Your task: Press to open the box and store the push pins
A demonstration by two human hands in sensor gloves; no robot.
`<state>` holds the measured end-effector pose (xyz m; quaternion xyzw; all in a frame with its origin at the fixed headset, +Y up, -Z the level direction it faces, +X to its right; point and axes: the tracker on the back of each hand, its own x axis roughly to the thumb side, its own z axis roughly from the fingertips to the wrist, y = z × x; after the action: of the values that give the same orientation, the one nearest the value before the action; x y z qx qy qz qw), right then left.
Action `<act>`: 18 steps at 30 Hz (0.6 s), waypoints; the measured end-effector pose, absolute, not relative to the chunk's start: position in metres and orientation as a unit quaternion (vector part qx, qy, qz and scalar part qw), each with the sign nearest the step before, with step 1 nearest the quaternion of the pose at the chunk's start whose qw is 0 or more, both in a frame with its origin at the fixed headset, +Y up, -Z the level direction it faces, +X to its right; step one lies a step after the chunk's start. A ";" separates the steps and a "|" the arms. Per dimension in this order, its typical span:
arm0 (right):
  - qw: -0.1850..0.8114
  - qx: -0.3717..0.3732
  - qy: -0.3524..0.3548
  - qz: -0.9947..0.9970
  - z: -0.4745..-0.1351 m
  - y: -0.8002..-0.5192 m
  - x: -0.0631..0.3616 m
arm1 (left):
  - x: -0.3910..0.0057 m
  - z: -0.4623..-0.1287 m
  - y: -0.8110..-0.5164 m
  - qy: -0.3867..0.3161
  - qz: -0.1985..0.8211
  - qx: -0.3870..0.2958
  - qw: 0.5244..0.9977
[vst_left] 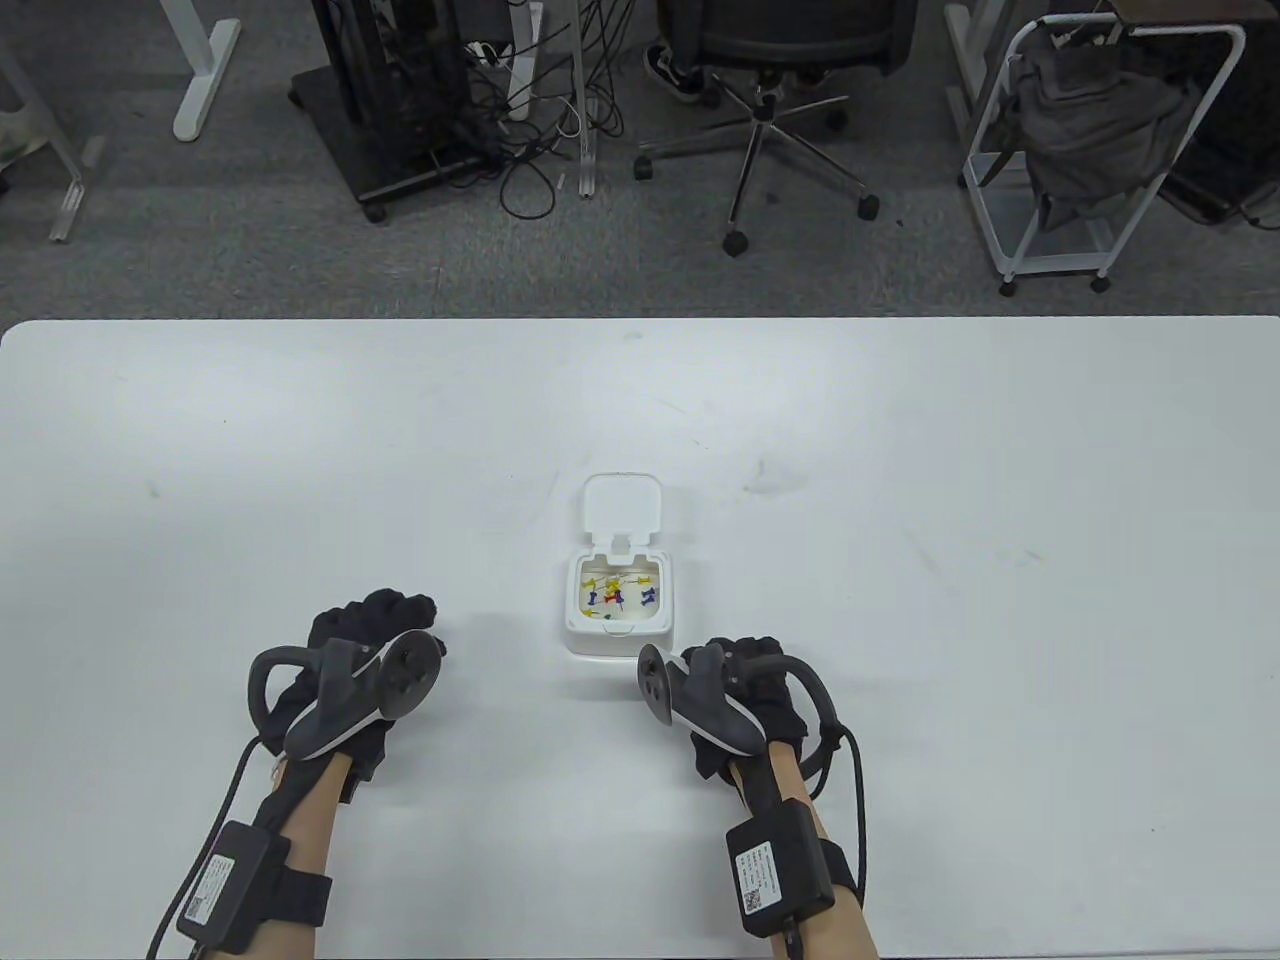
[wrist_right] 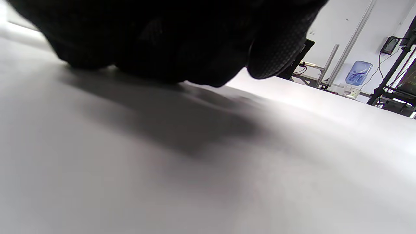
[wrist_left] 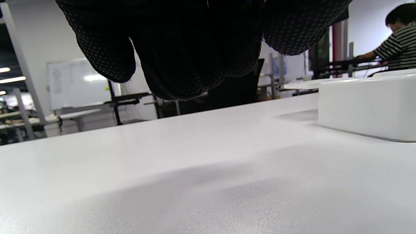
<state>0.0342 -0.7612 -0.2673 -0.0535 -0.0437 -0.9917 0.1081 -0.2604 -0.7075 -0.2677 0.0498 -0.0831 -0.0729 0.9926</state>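
A small white box [vst_left: 612,643] stands at the table's middle with its hinged lid [vst_left: 622,505] flipped open towards the far side. Several coloured push pins [vst_left: 615,592], yellow, blue and red, lie inside it. My left hand [vst_left: 380,620] rests on the table well left of the box, fingers loosely curled and holding nothing. My right hand [vst_left: 745,660] rests just right of the box's front corner, also empty. In the left wrist view the fingers [wrist_left: 182,65] hang above the tabletop, with the box wall [wrist_left: 367,104] at the right. In the right wrist view the dark fingers [wrist_right: 162,42] lie on the table.
The white table [vst_left: 300,450] spreads wide around the box. Beyond its far edge stand an office chair [vst_left: 770,120], a white rack [vst_left: 1090,150] and cables on the floor. A person in a striped shirt [wrist_left: 398,45] sits far off.
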 end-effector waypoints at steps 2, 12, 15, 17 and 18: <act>0.107 -0.054 -0.043 -0.992 -0.267 -0.762 0.035 | -0.260 -0.268 -0.707 -0.083 -0.072 0.050 0.993; 0.092 -0.064 -0.033 -0.993 -0.273 -0.739 0.035 | -0.261 -0.268 -0.707 -0.082 -0.072 0.048 0.993; 0.090 -0.064 -0.023 -0.994 -0.276 -0.727 0.034 | -0.260 -0.268 -0.707 -0.082 -0.074 0.047 0.993; 0.086 -0.062 -0.019 -0.994 -0.279 -0.719 0.034 | -0.260 -0.268 -0.707 -0.083 -0.074 0.046 0.993; 0.084 -0.061 -0.017 -0.994 -0.281 -0.715 0.034 | -0.260 -0.268 -0.707 -0.083 -0.073 0.046 0.993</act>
<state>0.0341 -0.7150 -0.2806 -0.0615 -0.0172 -0.9944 0.0837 -0.2603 -0.7074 -0.2684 0.0461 -0.0831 -0.0734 0.9928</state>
